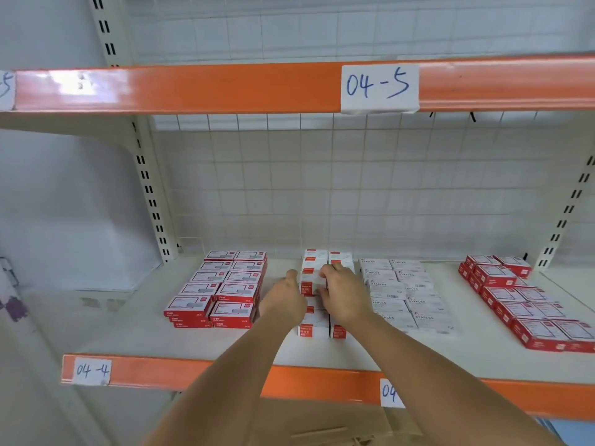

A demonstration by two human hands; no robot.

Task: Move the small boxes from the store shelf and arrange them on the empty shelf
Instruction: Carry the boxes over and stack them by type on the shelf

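On the white shelf (pixel 193 342) labelled 04-4, small boxes lie in four groups. In the middle is a double row of white-and-red boxes (pixel 314 328). My left hand (pixel 283 299) and my right hand (pixel 341 292) both reach into this row. The fingers of both hands curl round one white-and-red small box (pixel 311 280), raised slightly above the row. My hands hide the boxes beneath it.
Stacked red boxes (pixel 222 288) sit left of the middle row, white staples boxes (pixel 402 291) right of it, more red boxes (pixel 521 300) far right. The upper shelf's orange beam (pixel 225 86), labelled 04-5, hangs overhead. A wire grid backs the shelf. A cardboard box (pixel 322 426) lies below.
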